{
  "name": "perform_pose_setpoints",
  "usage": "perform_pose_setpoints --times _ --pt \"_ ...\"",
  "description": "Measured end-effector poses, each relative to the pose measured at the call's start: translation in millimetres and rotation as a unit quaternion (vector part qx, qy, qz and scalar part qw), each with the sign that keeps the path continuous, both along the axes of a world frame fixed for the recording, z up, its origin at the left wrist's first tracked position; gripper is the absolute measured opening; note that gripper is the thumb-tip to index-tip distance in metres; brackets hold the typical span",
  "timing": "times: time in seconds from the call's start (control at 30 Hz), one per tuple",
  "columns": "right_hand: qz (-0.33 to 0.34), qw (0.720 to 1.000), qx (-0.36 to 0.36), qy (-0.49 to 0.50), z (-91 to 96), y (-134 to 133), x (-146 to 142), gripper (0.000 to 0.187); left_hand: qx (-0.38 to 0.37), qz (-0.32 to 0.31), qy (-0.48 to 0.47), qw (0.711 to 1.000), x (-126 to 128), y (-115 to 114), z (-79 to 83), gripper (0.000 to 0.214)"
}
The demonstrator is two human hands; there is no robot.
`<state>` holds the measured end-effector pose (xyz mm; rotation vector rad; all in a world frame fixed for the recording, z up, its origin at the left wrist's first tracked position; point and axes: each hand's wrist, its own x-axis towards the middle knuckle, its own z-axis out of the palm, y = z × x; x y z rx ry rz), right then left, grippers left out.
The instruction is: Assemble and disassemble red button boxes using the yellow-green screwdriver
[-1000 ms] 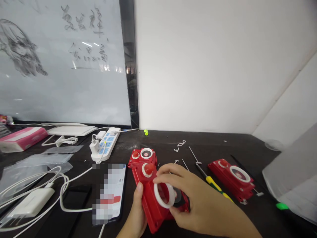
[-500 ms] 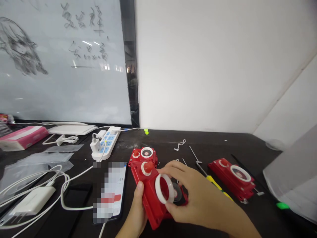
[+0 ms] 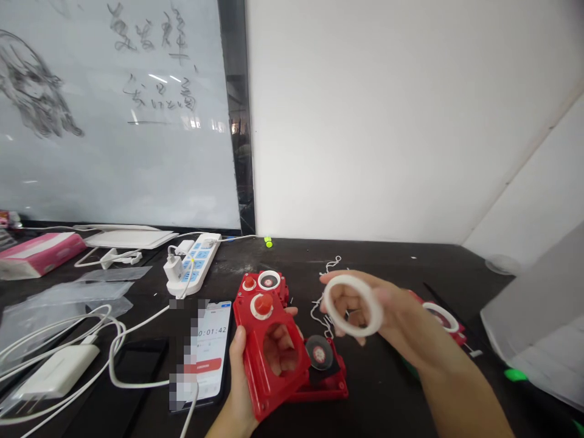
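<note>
My left hand [image 3: 238,371] is closed around a red plastic cover [image 3: 255,359], thumb on its left edge and fingers showing through its large round hole. An orange-red button [image 3: 263,303] in a white collar sits at the cover's upper end. My right hand [image 3: 387,304] grips a white ring [image 3: 332,312], held up to the right of the cover and apart from it. Below and behind the cover lies a red base [image 3: 340,392] with a round dark disc [image 3: 319,351] in it. Another assembled red unit [image 3: 239,289] stands just beyond the cover.
A third red unit [image 3: 456,337] lies at the right, partly behind my right arm. Left of the cover are a phone [image 3: 212,340] showing a timer, a power strip [image 3: 201,267] and a white charger [image 3: 61,371] with looped cables. A thin white cord [image 3: 314,313] lies beyond the base.
My right hand has lifted the white ring off the cover's round hole and moved it up and right. The cover has tilted to face me more, still in my left hand.
</note>
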<state>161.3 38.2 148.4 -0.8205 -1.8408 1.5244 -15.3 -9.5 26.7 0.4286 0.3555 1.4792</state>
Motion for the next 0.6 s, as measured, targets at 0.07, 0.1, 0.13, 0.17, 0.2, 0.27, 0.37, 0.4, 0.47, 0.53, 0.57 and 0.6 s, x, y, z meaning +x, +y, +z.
perform_pose_setpoints --times 0.07,0.1,0.13,0.17,0.2,0.27,0.37,0.4,0.47,0.53,0.57,0.6 --pt "-0.037 0.998 -0.034 0.03 1.6 8 9 0.055 0.003 0.0 0.0 1.0 0 -1 3.2 0.066" --pt "-0.055 0.997 -0.039 0.032 1.6 12 14 0.061 0.004 0.001 -0.002 1.0 1 -1 4.2 0.065" --pt "-0.07 0.996 -0.039 0.03 0.9 17 20 0.064 0.004 0.003 -0.005 1.0 1 -2 4.6 0.062" --pt "-0.081 0.996 -0.036 0.023 -0.6 22 27 0.066 0.003 0.005 -0.008 1.0 1 -2 4.3 0.06" --pt "-0.095 0.995 -0.03 0.012 -2.9 28 34 0.067 0.004 0.006 -0.008 1.0 1 -2 3.4 0.056" --pt "-0.148 0.988 0.004 -0.042 -10.0 41 47 0.065 0.008 0.004 0.0 1.0 1 -1 0.0 0.051" --pt "-0.292 0.916 0.096 -0.259 -27.3 64 64 0.054 0.007 -0.006 0.025 1.0 0 0 -6.7 0.049" --pt "-0.332 0.886 0.107 -0.306 -34.9 73 67 0.052 0.005 -0.005 0.033 0.999 -1 1 -8.9 0.049" --pt "-0.383 0.841 0.116 -0.364 -52.1 88 71 0.044 -0.003 0.0 0.042 0.999 -2 0 -13.5 0.05" --pt "-0.387 0.816 0.124 -0.412 -70.3 101 72 0.032 -0.018 0.001 0.042 0.999 -3 -2 -17.4 0.05" --pt "-0.378 0.808 0.123 -0.435 -78.8 106 71 0.028 -0.028 0.0 0.037 0.999 -4 -3 -18.8 0.051" --pt "-0.371 0.799 0.122 -0.457 -86.5 110 71 0.025 -0.039 0.0 0.031 0.999 -5 -3 -19.5 0.051"
